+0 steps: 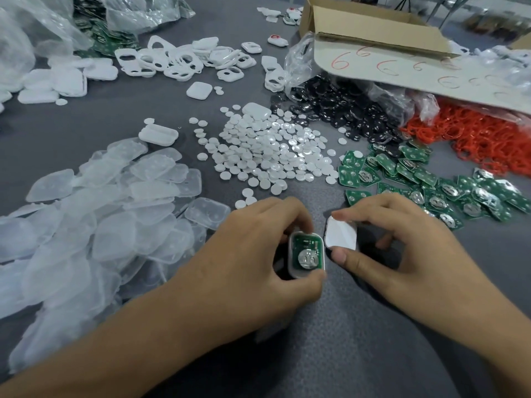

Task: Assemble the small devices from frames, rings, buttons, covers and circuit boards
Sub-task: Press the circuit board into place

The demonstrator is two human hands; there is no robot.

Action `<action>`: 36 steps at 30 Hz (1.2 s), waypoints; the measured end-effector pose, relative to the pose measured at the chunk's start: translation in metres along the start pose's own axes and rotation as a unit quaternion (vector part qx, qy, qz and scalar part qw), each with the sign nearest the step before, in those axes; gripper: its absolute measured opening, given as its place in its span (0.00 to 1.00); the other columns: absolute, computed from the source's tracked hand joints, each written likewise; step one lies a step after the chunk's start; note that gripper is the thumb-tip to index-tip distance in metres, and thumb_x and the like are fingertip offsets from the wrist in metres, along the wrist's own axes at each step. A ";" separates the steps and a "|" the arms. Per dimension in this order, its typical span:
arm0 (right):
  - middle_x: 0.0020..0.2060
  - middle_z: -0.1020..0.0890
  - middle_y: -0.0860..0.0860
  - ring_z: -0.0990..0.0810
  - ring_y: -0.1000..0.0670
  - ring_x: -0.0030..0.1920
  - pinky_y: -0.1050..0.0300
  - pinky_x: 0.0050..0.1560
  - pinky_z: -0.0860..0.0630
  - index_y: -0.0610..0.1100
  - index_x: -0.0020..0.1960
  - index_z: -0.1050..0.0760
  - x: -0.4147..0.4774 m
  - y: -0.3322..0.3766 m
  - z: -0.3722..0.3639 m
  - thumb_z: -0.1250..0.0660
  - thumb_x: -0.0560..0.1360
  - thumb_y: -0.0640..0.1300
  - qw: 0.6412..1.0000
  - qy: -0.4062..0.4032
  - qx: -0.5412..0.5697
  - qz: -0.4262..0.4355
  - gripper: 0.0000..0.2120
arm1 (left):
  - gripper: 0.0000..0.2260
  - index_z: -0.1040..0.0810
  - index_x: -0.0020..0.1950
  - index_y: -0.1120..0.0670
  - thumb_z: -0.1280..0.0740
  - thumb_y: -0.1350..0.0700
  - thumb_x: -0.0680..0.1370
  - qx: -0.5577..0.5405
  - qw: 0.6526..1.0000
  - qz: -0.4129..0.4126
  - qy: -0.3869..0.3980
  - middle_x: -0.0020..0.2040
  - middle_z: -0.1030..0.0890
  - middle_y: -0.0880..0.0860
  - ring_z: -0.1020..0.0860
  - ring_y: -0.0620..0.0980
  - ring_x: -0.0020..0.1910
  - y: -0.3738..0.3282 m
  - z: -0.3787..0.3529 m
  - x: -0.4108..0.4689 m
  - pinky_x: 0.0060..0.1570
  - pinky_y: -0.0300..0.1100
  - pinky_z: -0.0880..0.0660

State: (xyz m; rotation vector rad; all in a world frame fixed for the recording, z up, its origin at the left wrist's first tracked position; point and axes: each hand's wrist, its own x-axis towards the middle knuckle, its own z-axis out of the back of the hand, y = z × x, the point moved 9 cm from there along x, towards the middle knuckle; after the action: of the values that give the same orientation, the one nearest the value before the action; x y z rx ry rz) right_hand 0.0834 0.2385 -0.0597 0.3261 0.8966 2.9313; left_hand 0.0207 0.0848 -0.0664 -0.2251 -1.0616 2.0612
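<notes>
Two bare forearms reach in from the bottom edge, and the hands meet low over the grey table (359, 326). The left hand (253, 254) grips a half-built device (307, 255) by its ends, thumb below and fingers curled over the top, with the open side up so that the green circuit board (305, 245) and its round metal battery clip show inside the pale shell. Just beside it, the right hand (402, 248) pinches a white cover (341, 234) by its rim between forefinger and thumb, tilted toward the device but not yet seated on it.

Both pieces look light and stiff — thin moulded plastic that probably snaps together under modest pressure. The smooth cover may slip if squeezed on its flat face, so the edge pinch seems the sound hold, with pressing kept to the corners. The board is the delicate part; fingers are best kept off the battery clip and on the shell's outer wall.

Stock lies well apart from the hands: translucent covers (100, 225) heaped at left, white round buttons (273, 150) in the middle, loose circuit boards (431, 182) at right, red rings (488, 139) beyond them, and white frames (178, 61) farther back near a cardboard box (373, 33).
</notes>
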 end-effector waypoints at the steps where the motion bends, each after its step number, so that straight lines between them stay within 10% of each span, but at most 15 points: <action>1: 0.51 0.21 0.61 0.21 0.56 0.53 0.67 0.45 0.28 0.59 0.55 0.18 0.000 0.005 0.003 0.25 0.71 0.56 1.000 -0.017 0.006 0.011 0.13 | 0.17 0.26 0.53 0.42 0.23 0.44 0.69 -0.015 1.000 0.005 0.008 0.49 0.21 0.41 0.21 0.40 0.53 0.002 0.000 0.000 0.50 0.40 0.22; 36: 0.50 0.24 0.60 0.24 0.61 0.50 0.73 0.48 0.32 0.54 0.53 0.20 -0.004 0.031 -0.029 0.29 0.74 0.52 0.996 0.035 -0.002 0.078 0.08 | 0.31 0.26 0.57 0.46 0.14 0.51 0.60 -0.098 0.992 0.067 0.050 0.50 0.17 0.42 0.19 0.36 0.53 0.020 -0.001 0.006 0.55 0.34 0.22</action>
State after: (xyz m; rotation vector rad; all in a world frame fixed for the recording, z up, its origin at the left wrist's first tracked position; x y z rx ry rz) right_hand 0.0816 0.1965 -0.0661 0.3077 0.9131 3.1046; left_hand 0.0057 0.0835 -0.0812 -0.5056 -1.2157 2.0407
